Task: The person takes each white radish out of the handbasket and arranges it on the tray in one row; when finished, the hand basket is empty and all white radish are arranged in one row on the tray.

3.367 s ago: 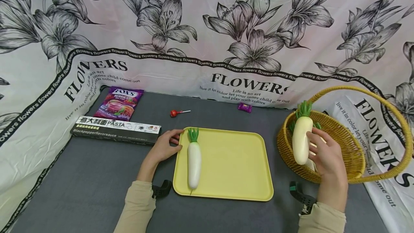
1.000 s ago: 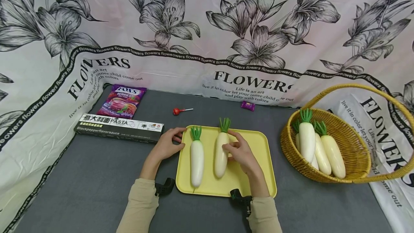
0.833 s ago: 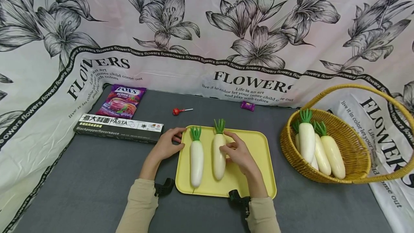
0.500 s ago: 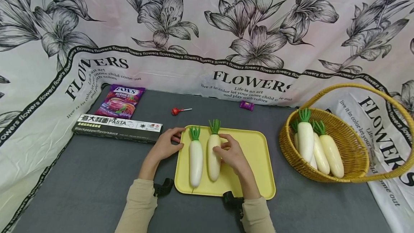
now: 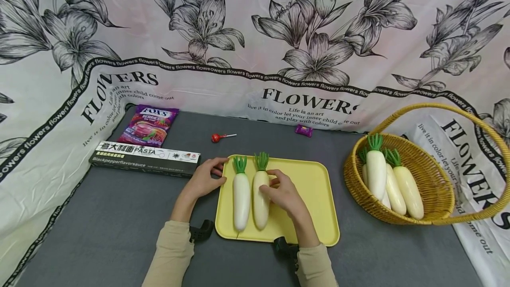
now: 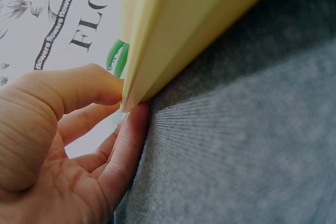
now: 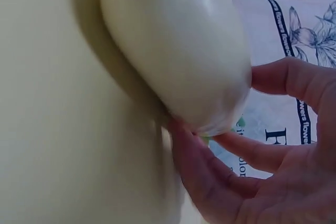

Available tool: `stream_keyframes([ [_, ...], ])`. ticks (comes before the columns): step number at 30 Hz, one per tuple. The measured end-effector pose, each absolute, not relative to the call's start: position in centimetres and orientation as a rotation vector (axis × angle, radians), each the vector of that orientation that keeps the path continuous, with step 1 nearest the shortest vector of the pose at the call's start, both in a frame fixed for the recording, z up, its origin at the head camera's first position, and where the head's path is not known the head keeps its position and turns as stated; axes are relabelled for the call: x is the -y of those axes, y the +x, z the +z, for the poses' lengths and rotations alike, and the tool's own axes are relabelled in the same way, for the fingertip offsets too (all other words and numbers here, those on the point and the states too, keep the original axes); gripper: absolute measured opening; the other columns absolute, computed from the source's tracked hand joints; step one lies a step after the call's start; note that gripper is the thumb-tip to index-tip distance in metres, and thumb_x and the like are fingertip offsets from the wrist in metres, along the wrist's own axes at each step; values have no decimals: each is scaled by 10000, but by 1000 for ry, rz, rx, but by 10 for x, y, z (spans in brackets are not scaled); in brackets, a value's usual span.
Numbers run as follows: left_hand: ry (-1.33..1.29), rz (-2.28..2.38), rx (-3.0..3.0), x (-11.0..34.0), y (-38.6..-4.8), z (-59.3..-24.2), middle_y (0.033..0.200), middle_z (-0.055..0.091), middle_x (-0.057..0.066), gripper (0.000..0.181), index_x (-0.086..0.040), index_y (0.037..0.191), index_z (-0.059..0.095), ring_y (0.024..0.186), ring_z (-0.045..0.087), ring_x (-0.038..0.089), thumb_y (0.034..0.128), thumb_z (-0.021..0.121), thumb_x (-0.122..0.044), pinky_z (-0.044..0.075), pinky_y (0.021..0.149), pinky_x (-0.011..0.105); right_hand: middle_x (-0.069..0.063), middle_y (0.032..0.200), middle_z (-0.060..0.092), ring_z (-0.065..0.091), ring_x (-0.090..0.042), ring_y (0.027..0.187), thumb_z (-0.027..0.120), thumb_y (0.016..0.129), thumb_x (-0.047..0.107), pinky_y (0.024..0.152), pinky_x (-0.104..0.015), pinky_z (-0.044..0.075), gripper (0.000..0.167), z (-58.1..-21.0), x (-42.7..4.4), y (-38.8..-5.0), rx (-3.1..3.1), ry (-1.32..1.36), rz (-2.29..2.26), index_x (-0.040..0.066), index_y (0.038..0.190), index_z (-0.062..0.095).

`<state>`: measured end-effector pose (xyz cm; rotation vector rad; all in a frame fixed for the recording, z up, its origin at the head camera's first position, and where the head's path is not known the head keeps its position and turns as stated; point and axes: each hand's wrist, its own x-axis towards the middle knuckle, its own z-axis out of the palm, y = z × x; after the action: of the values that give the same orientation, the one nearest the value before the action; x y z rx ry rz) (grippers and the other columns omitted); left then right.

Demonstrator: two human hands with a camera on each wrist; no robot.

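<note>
On the yellow tray two white radishes with green tops lie side by side. The left radish is near the tray's left edge. Close to its right, the second radish is held by my right hand, thumb on top and fingers at its right side. In the right wrist view the radish rests between thumb and fingers of my right hand. My left hand grips the tray's upper left corner; the left wrist view shows the tray pinched by the left hand.
A wicker basket with several radishes stands at the right. A pasta box and a purple snack bag lie at the left. Behind the tray are a red lollipop and a small purple candy.
My right hand has taken a radish from over the basket to the tray and moved it left, close beside the first one. My left hand stays at the tray's corner.
</note>
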<state>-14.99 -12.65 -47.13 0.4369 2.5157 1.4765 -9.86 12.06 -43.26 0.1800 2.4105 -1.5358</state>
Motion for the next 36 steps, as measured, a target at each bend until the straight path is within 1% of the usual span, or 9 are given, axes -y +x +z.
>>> stream_keyframes([
  [6,445,1481,-2515,126,-150,-472,1103,576,177,535,6,1373,552,954,634,306,852,670,16,531,854,436,-253,1144,558,575,-370,1040,610,880,134,836,-458,522,495,-432,-121,-98,-2534,124,-1434,-82,1319,534],
  [10,445,1478,-2508,126,-150,-473,1105,572,177,533,8,1374,549,958,630,308,855,668,10,529,861,439,-272,1148,521,584,-391,1040,603,870,144,859,-479,521,501,-434,-121,-98,-2585,117,-1374,-105,1301,547],
  [14,454,1480,-2505,126,-150,-473,1097,571,178,524,16,1368,551,954,626,309,856,666,6,528,860,442,-271,1154,549,595,-388,1041,599,862,112,813,-446,548,511,-436,-123,-98,-2533,105,-1421,-110,1317,533],
  [18,448,1480,-2507,127,-150,-475,1097,572,179,526,12,1367,554,953,628,308,854,667,11,529,859,438,-260,1150,560,589,-358,1010,609,873,64,717,-409,567,531,-436,-126,-98,-2398,112,-1558,-72,1374,499],
  [20,441,1475,-2511,127,-150,-475,1101,573,178,529,7,1370,553,956,629,305,854,668,10,529,861,438,-256,1152,542,582,-337,987,619,883,49,694,-410,570,536,-435,-127,-98,-2337,113,-1615,-46,1394,492],
  [25,427,1479,-2513,128,-150,-475,1105,572,174,534,-3,1373,556,960,631,304,852,673,12,528,865,443,-252,1159,533,588,-318,974,630,907,49,698,-436,584,515,-434,-126,-97,-2243,73,-1665,-34,1397,496],
  [31,436,1473,-2509,129,-150,-475,1110,568,171,531,-11,1380,551,964,626,301,862,671,3,526,864,439,-242,1171,541,604,-320,974,627,914,38,686,-423,585,473,-436,-123,-97,-2234,80,-1663,-31,1370,519],
  [34,438,1468,-2511,128,-150,-475,1109,566,167,530,-16,1382,550,964,624,298,867,672,2,525,863,436,-225,1166,552,612,-303,954,637,924,83,680,-417,584,446,-438,-120,-98,-2243,95,-1660,-26,1346,545],
  [36,439,1469,-2512,128,-150,-475,1109,566,169,531,-16,1383,549,965,624,302,867,673,4,524,863,438,-210,1146,560,608,-283,936,674,915,129,678,-407,584,460,-439,-118,-98,-2247,105,-1653,-25,1332,557],
])
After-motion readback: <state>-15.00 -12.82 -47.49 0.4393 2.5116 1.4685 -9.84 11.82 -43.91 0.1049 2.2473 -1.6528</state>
